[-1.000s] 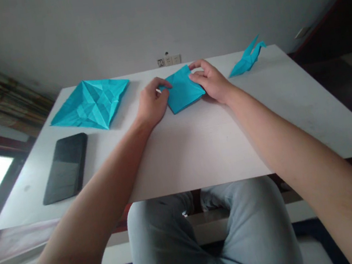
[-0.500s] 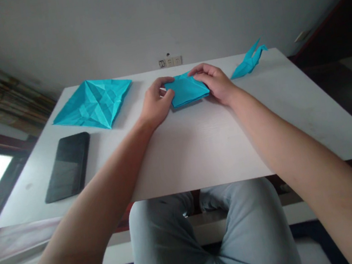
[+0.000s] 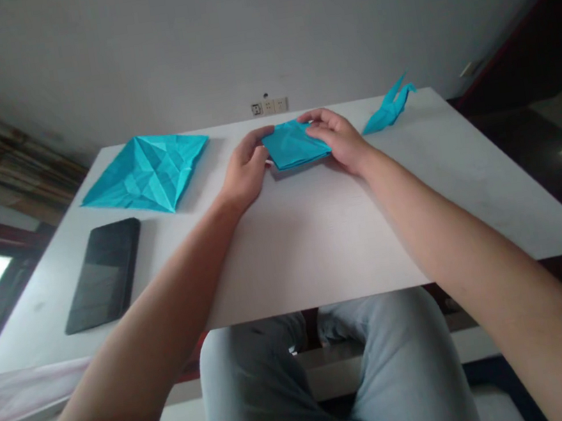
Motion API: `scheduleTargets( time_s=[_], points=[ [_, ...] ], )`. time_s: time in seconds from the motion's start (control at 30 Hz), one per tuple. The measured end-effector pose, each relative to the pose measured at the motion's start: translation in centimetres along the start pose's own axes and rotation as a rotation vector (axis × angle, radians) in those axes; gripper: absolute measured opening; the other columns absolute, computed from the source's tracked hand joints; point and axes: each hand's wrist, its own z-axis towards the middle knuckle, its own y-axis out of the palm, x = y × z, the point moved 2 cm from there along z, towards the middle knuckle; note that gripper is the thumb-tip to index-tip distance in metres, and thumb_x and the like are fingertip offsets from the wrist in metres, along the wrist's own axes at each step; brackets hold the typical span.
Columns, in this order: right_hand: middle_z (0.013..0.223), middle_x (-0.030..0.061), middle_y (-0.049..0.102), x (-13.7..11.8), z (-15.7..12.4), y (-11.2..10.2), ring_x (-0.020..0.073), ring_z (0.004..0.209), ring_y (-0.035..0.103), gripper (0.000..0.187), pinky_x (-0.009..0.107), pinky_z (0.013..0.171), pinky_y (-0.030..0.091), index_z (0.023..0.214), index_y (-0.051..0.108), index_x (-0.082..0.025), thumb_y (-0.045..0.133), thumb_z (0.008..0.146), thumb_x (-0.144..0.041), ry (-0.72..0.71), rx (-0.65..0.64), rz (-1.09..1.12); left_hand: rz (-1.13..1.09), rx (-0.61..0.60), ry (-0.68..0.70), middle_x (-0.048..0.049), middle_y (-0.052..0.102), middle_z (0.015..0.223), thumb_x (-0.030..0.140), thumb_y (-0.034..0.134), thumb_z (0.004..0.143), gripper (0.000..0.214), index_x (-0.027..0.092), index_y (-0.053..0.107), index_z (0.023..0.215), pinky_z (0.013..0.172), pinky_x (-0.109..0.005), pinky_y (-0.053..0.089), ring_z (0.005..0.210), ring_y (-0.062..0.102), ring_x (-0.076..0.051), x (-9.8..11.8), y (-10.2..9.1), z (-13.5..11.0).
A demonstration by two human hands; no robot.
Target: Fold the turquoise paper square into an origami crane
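Head view: left hand and right hand, fingers curled, pinch opposite sides of a flat, folded turquoise paper square over the white tabletop; its underside is hidden.

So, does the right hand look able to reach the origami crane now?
Probably yes: the origami crane sits close beside the right hand, with nothing visible between them. But this hand's grip is on the folded turquoise paper, so it may need to release first.
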Motion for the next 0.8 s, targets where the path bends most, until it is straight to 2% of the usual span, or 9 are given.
scheduleTargets(
  time_s=[0.13, 0.23, 0.3, 0.47, 0.53, 0.6, 0.67, 0.7, 0.8],
  points=[
    [0.104, 0.0007, 0.071, -0.9, -0.5, 0.5, 0.0230, 0.094, 0.062, 0.060, 0.036, 0.080, 0.056, 0.124, 0.080, -0.032, 0.112, 0.084, -0.064, 0.072, -0.066, 0.078, -0.133, 0.000, -0.062, -0.0123, 0.091, 0.132, 0.045, 0.054, 0.122, 0.048, 0.024, 0.090, 0.146, 0.096, -0.042, 0.074, 0.112, 0.086, -0.030, 0.6, -0.3, -0.2],
    [0.100, -0.0008, 0.071, -1.9, -1.0, 1.0, 0.0230, 0.093, 0.063, 0.062, 0.034, 0.078, 0.053, 0.125, 0.080, -0.034, 0.113, 0.078, -0.055, 0.099, -0.099, 0.102, -0.088, 0.012, -0.025, -0.0112, 0.091, 0.135, 0.053, 0.069, 0.117, 0.039, 0.026, 0.088, 0.137, 0.089, -0.037, 0.070, 0.108, 0.083, -0.027, 0.9, -0.3, -0.3],
    [0.096, -0.0017, 0.068, -2.5, -1.2, 1.2, 0.0227, 0.091, 0.061, 0.057, 0.035, 0.078, 0.053, 0.125, 0.081, -0.034, 0.109, 0.079, -0.054, 0.092, -0.071, 0.075, -0.025, -0.024, -0.024, -0.0086, 0.088, 0.125, 0.048, 0.077, 0.110, 0.035, 0.029, 0.086, 0.138, 0.080, -0.035, 0.065, 0.092, 0.078, -0.023, 1.2, -0.2, -0.5],
    [0.097, 0.0003, 0.072, -3.4, -1.5, 1.4, 0.0249, 0.094, 0.065, 0.041, 0.039, 0.084, 0.057, 0.119, 0.081, -0.032, 0.097, 0.085, -0.047, 0.122, -0.034, -0.024, 0.093, -0.085, -0.015, -0.0008, 0.068, 0.088, 0.045, 0.073, 0.107, 0.035, 0.031, 0.090, 0.135, 0.066, -0.035, 0.042, 0.069, 0.050, -0.020, 2.4, -0.3, -1.1],
    [0.096, 0.0006, 0.073, -3.5, -1.5, 1.5, 0.0256, 0.096, 0.066, 0.034, 0.039, 0.086, 0.057, 0.115, 0.080, -0.031, 0.092, 0.084, -0.041, 0.123, -0.042, -0.057, 0.098, -0.053, -0.063, 0.0003, 0.065, 0.083, 0.048, 0.075, 0.106, 0.037, 0.032, 0.089, 0.137, 0.065, -0.035, 0.039, 0.067, 0.048, -0.020, 2.4, -0.6, -1.1],
    [0.095, 0.0006, 0.073, -3.3, -1.5, 1.5, 0.0255, 0.095, 0.065, 0.027, 0.039, 0.087, 0.055, 0.109, 0.078, -0.031, 0.087, 0.084, -0.037, 0.107, -0.047, -0.075, 0.116, -0.015, -0.121, -0.0003, 0.069, 0.083, 0.050, 0.077, 0.107, 0.038, 0.034, 0.088, 0.140, 0.067, -0.036, 0.044, 0.070, 0.056, -0.022, 2.1, -0.9, -1.0],
    [0.095, 0.0010, 0.072, -3.2, -1.5, 1.5, 0.0244, 0.092, 0.061, 0.022, 0.039, 0.086, 0.052, 0.104, 0.075, -0.030, 0.083, 0.084, -0.036, 0.070, -0.070, -0.088, 0.155, 0.008, -0.126, -0.0039, 0.082, 0.097, 0.049, 0.078, 0.109, 0.036, 0.034, 0.089, 0.140, 0.075, -0.038, 0.056, 0.080, 0.070, -0.024, 1.8, -1.2, -0.9],
    [0.094, 0.0010, 0.070, -3.2, -1.5, 1.6, 0.0237, 0.089, 0.059, 0.021, 0.039, 0.085, 0.049, 0.102, 0.075, -0.029, 0.082, 0.083, -0.035, 0.053, -0.095, -0.104, 0.188, 0.010, -0.108, -0.0067, 0.088, 0.113, 0.045, 0.079, 0.109, 0.034, 0.033, 0.091, 0.139, 0.083, -0.040, 0.063, 0.090, 0.077, -0.025, 1.7, -1.4, -0.8],
    [0.084, -0.0011, 0.063, -3.2, -1.6, 1.8, 0.0226, 0.082, 0.053, 0.018, 0.039, 0.081, 0.042, 0.099, 0.077, -0.028, 0.078, 0.081, -0.031, 0.048, -0.201, -0.223, 0.353, -0.016, -0.028, -0.0133, 0.088, 0.159, 0.034, 0.084, 0.105, 0.031, 0.030, 0.095, 0.134, 0.118, -0.048, 0.069, 0.135, 0.085, -0.032, 2.0, -1.6, -0.8]
  ],
)
